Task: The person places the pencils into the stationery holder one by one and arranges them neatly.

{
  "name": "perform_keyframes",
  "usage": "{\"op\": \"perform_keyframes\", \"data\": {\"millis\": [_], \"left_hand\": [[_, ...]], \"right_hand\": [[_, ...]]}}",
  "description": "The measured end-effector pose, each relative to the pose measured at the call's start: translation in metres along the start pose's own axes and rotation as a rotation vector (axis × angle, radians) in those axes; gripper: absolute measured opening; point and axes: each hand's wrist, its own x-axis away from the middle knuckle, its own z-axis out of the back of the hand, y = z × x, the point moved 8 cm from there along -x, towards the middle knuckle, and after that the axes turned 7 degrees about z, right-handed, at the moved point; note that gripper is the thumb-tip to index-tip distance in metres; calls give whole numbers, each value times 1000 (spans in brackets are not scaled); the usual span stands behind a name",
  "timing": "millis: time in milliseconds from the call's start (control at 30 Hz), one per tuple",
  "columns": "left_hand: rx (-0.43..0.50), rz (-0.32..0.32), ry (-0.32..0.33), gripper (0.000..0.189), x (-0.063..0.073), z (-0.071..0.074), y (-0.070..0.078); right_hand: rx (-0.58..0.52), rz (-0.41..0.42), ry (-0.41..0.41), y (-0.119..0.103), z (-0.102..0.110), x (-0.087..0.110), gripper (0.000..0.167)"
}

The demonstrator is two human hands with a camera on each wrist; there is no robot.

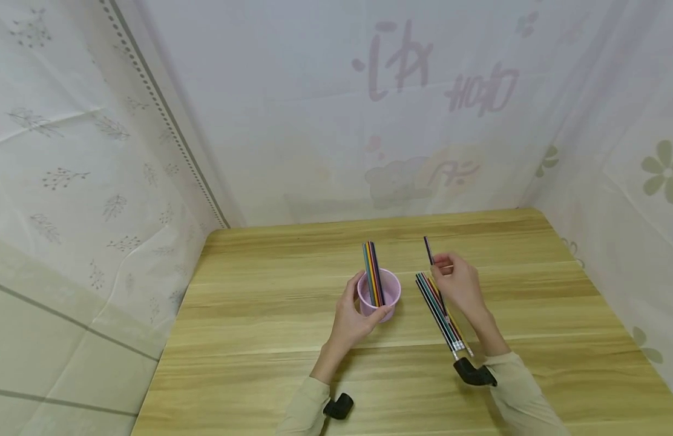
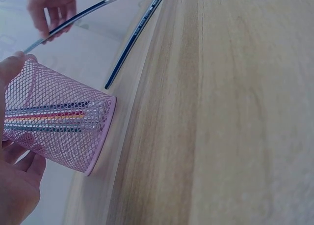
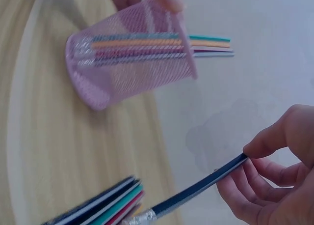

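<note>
A pink mesh pen cup (image 1: 392,287) stands on the table, and my left hand (image 1: 350,321) holds it round the side, thumb near the rim. Inside it lean several pencils (image 1: 371,266) in blue, yellow, red and dark colours, eraser ends at the bottom. To the right of the cup, my right hand (image 1: 460,288) pinches a dark pencil (image 3: 201,186) between thumb and fingers. This pencil's eraser end points down, close over a bunch of pencils (image 1: 439,313) lying on the table. That bunch shows black, green, red and yellow barrels.
The wood-grain table (image 1: 249,327) reaches back to a pale printed curtain (image 1: 293,133), with more curtain on both sides. Black wrist mounts (image 1: 339,406) are worn at both sleeves, the right one overlapping the pencil bunch's near end in the head view.
</note>
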Motion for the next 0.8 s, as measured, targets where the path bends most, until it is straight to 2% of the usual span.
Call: {"op": "perform_keyframes", "data": {"millis": [233, 267, 400, 467, 500, 800], "left_hand": [[16, 5, -5, 89, -1, 0, -1], [21, 4, -6, 89, 0, 1, 4], [44, -8, -5, 90, 1, 1, 5], [32, -6, -1, 90, 0, 1, 5], [26, -5, 2, 89, 0, 0, 0], [-11, -1, 4, 89, -1, -1, -1]], "right_hand": [[-55, 43, 28, -27, 1, -11, 20], [-62, 46, 31, -31, 1, -13, 20], [-85, 58, 37, -49, 2, -19, 21], [-85, 67, 40, -58, 2, -22, 21], [-84, 73, 43, -62, 2, -24, 21], [-134, 145, 88, -92, 1, -37, 21]]}}
